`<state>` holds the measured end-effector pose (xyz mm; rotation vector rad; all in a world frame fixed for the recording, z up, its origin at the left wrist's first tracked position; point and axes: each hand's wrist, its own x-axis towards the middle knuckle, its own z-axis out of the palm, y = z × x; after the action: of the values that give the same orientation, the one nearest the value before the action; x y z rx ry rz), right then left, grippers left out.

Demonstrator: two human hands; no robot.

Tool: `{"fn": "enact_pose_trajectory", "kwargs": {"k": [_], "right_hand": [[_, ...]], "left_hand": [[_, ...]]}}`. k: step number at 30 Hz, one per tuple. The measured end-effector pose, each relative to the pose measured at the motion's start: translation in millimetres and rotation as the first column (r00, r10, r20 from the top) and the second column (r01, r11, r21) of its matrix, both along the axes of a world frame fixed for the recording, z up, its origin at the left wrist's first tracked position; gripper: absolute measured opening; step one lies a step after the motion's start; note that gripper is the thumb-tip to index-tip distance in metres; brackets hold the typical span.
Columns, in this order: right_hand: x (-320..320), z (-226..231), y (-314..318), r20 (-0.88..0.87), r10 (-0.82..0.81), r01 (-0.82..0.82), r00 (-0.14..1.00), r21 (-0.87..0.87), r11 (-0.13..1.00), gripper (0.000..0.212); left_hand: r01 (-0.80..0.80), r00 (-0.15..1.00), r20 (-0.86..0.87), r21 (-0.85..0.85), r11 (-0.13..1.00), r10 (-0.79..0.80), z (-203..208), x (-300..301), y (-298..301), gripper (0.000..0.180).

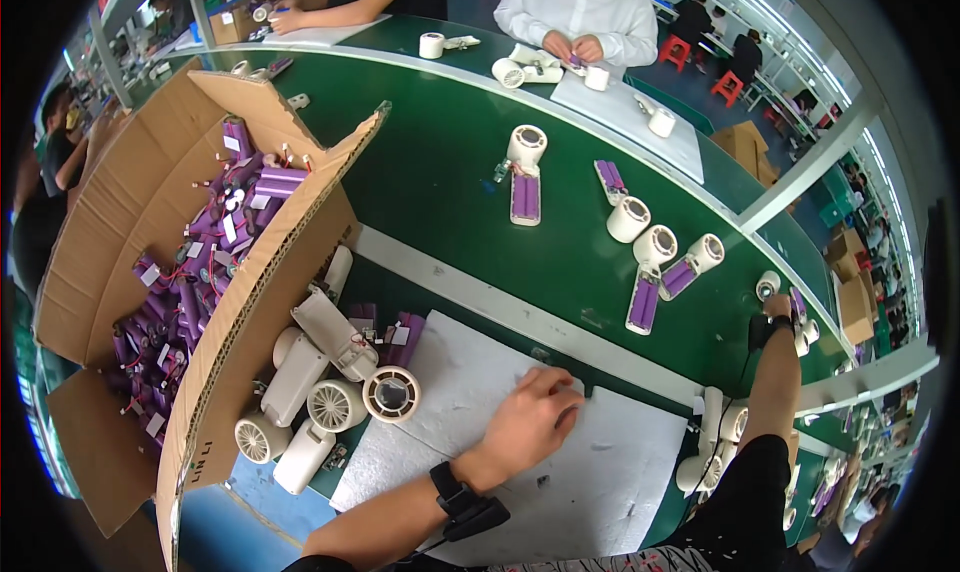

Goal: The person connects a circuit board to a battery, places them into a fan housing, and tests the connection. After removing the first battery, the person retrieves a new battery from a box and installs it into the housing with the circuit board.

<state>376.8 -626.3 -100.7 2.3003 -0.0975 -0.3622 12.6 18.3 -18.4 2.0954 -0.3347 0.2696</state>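
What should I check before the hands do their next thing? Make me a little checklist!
1. Left hand free: looks ok; no part shows in it.
2. Right hand gripping the white housing beside it: cannot tell; too small here.
3. Grey mat free of parts: not ok; a round white fan head overlaps its left edge.
4. Cardboard box open: ok.
5. Purple battery packs in it: ok, a big heap.
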Motion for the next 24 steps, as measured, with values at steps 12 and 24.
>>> {"fn": "enact_pose_trajectory", "kwargs": {"k": [12,24], "right_hand": [[-34.9,138.4,97.6,0.369,0.022,-0.155,0.929,0.335,0.93,0.038],[-383.2,129.8,423.6,-0.194,-0.144,0.133,0.97,0.925,-0.355,0.03]], "left_hand": [[0.027,0.999,0.046,-0.075,0.997,-0.023,-1.3,8.5,-5.6,0.01],[0.274,0.918,-0.131,-0.473,0.838,-0.374,29.9,-4.2,-9.1,0.027]]}}
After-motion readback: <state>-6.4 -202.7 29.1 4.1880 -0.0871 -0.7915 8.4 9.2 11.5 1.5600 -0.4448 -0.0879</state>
